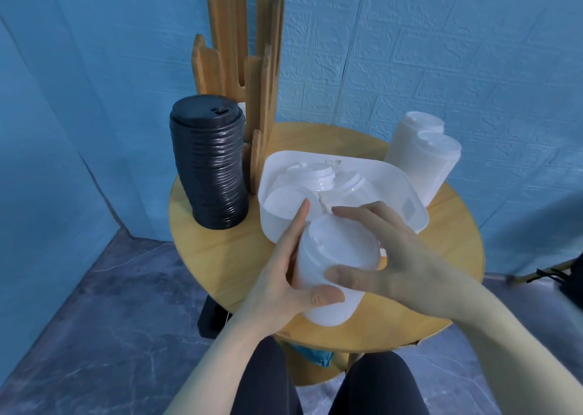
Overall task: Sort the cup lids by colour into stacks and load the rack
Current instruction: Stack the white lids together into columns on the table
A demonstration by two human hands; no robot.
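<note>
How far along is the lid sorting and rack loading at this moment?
Done: a tall black lid stack stands at the table's left, and two white lid stacks lean at the back right. In hand: the left hand and right hand both grip a white lid stack. Left: loose white lids remain in the white bin, and the wooden rack looks mostly unloaded.

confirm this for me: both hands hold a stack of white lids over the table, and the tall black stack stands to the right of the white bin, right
Not quite. In the head view the black stack stands to the left of the white bin, not the right. The rest holds: the left hand and right hand both hold the stack of white lids over the table.
</note>
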